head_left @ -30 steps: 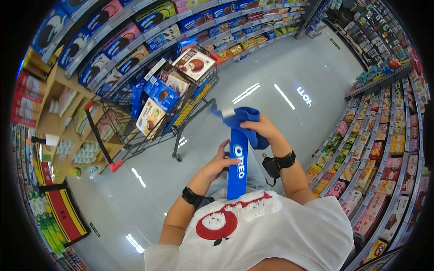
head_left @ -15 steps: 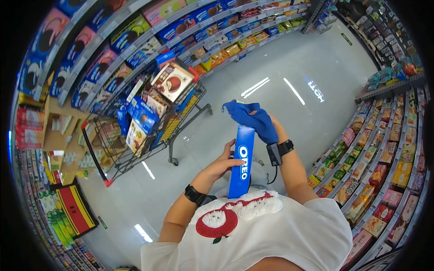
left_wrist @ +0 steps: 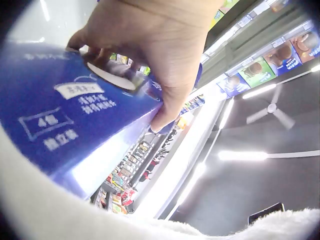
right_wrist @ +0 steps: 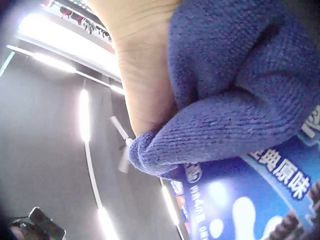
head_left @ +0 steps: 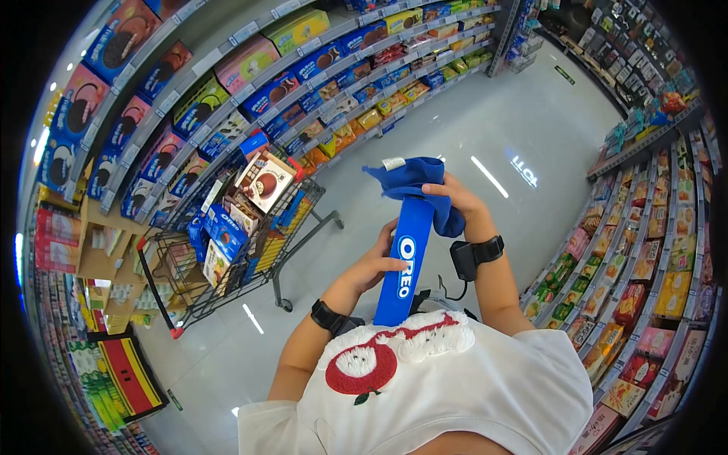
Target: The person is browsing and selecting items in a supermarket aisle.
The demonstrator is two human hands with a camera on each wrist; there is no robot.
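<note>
A long blue Oreo box is held upright in front of the white shirt, its narrow side with the white lettering facing up. My left hand grips it from the left, thumb across the narrow side. In the left wrist view that hand spans the printed face of the box. My right hand holds a bunched blue cloth at the far end of the box. The right wrist view shows the knitted cloth lying against the box's printed face, covering most of the fingers.
A shopping cart full of boxed snacks stands to the left on the grey floor. Biscuit shelves curve behind it. More snack shelves line the right side. A red and yellow panel stands at lower left.
The cloth lifted off the box's far end, bunched in the right hand, and is now back against it. The cart has shifted leftward in view. The left hand keeps its grip.
</note>
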